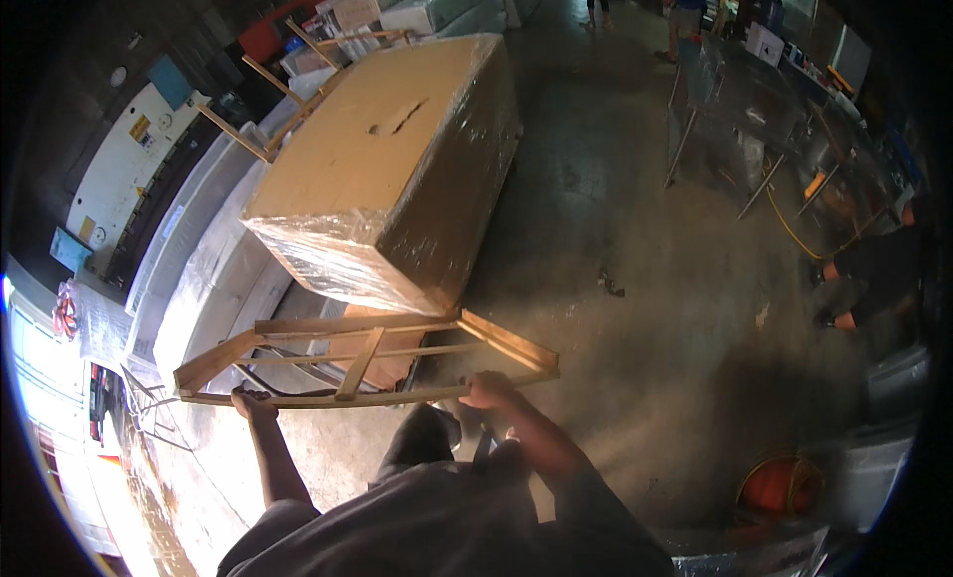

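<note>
In front of my body I carry a wooden frame [359, 362] of pale slats with a crosspiece in its middle. My left hand [255, 403] is wrapped round its near rail toward the left end. Farther right on that same rail, my right hand [489, 389] is closed around the wood. Just beyond the frame's far side lies a large cardboard box [397, 145] wrapped in clear film, with a torn hole in its top. The frame's far right part comes close to the box's near corner; I cannot tell whether they touch.
Long wrapped packages [213, 259] lie left of the box, and wooden slats [288, 85] stick out by its far left side. A metal table [745, 85] stands at the far right. A red reel [781, 486] sits at the lower right. Other people [685, 11] stand farther off.
</note>
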`<action>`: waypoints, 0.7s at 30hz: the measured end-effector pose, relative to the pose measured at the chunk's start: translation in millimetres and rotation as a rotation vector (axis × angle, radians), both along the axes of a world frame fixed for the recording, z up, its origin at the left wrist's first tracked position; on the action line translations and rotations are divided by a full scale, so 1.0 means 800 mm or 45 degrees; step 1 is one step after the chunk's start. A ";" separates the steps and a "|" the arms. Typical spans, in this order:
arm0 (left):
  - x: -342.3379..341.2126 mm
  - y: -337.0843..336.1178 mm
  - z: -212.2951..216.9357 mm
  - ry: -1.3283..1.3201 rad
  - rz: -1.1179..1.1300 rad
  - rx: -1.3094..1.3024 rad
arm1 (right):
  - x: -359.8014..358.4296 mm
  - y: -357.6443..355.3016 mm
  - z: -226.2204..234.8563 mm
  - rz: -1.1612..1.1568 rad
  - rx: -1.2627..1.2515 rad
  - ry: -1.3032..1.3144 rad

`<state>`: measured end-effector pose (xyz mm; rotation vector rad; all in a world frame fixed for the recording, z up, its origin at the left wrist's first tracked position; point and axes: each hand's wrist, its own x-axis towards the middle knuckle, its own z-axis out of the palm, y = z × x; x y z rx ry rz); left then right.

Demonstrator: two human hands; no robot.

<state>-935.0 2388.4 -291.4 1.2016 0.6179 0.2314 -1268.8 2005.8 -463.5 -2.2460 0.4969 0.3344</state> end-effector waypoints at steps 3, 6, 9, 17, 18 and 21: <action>-0.001 0.006 -0.012 -0.068 -0.036 0.045 | -0.002 -0.012 0.002 0.130 0.016 -0.009; -0.004 0.021 -0.022 -0.034 -0.043 -0.041 | -0.010 -0.010 -0.004 0.154 0.045 -0.015; -0.008 0.039 -0.029 -0.040 -0.067 -0.047 | -0.017 0.003 -0.014 0.176 -0.060 -0.074; -0.057 -0.006 -0.033 0.068 -0.256 -0.255 | -0.035 -0.040 -0.043 0.073 0.100 0.109; -0.066 -0.020 -0.023 -0.024 -0.103 -0.178 | -0.043 -0.051 -0.044 0.127 0.101 0.055; -0.136 -0.060 -0.007 -0.058 0.031 -0.169 | -0.074 -0.071 -0.055 0.173 -0.073 0.089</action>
